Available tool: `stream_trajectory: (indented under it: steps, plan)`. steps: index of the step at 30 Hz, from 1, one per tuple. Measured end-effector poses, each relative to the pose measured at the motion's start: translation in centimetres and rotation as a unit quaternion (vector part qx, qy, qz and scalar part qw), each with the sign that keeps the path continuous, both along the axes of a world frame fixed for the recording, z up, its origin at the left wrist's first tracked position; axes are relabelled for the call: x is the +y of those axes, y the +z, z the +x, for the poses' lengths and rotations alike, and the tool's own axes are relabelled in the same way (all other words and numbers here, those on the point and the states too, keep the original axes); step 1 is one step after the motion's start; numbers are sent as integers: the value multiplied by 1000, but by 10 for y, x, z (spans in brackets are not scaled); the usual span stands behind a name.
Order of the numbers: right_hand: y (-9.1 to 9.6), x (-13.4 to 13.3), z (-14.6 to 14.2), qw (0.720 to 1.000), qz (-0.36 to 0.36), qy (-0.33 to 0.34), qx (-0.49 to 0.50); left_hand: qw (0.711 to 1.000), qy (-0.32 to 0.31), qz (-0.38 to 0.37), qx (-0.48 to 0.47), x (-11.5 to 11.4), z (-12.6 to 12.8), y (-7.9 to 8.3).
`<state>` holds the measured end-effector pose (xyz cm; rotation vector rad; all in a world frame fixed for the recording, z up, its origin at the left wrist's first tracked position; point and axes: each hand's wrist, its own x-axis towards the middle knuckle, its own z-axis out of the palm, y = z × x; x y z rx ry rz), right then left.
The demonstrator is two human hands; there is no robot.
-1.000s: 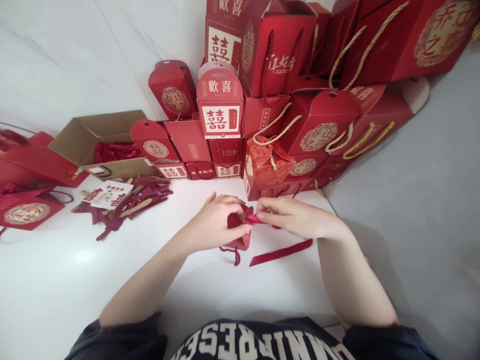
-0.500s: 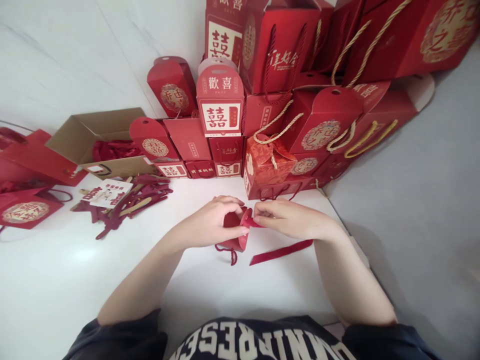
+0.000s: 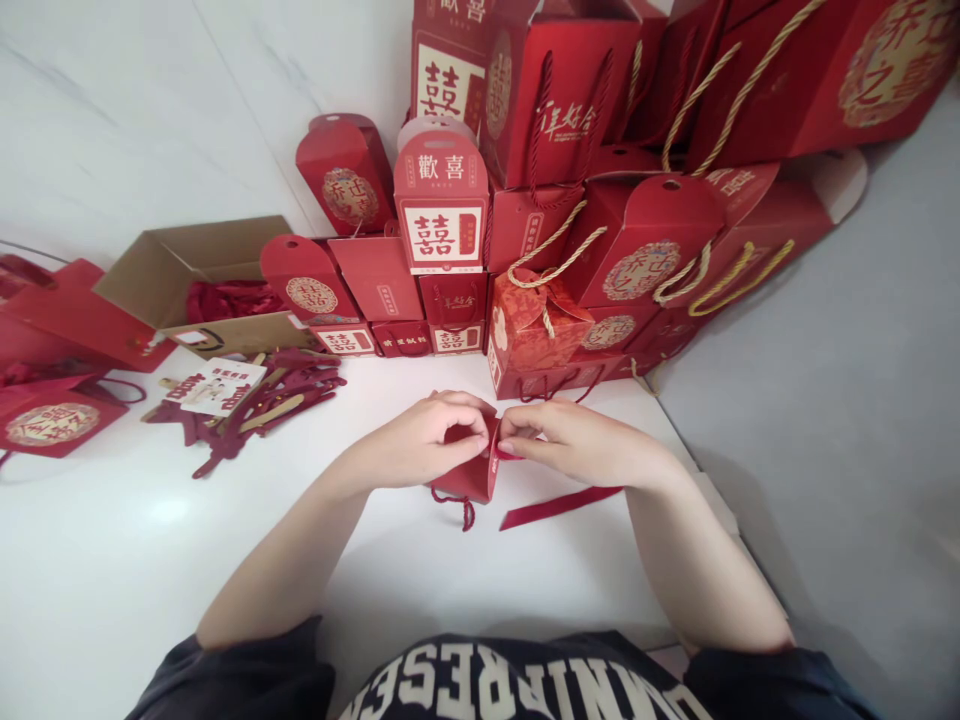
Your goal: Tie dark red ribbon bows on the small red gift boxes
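A small red gift box (image 3: pixel 471 483) sits on the white table in front of me, its dark red cord handle hanging toward me. My left hand (image 3: pixel 424 440) is closed at the box, thumb and fingers pinched together at the inner side of its right panel. What lies between those fingertips is mostly hidden. On the outer side of that panel, my right hand (image 3: pixel 574 438) pinches a red ribbon (image 3: pixel 559 507) close against it. The ribbon's loose end stretches over the table below my right wrist.
Red gift boxes (image 3: pixel 442 215) with cord handles are stacked along the back and right. To the left, a brown carton (image 3: pixel 217 245) holds red material, beside a pile of dark red ribbons (image 3: pixel 289 385) with a card (image 3: pixel 225 385) on top. A grey wall (image 3: pixel 840 420) borders the right side.
My right hand has moved slightly left, up against the box panel. My left thumb has drawn back from the panel's outer face to its inner side. The panel now stands more edge-on.
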<state>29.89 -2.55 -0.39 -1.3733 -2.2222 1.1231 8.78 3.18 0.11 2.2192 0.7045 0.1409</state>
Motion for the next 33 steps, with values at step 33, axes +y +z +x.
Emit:
stream_trajectory:
  steps: [33]
  plan:
    - [-12, 12, -51, 979, 39, -79, 185, 980, 67, -163, 98, 21, -50, 27]
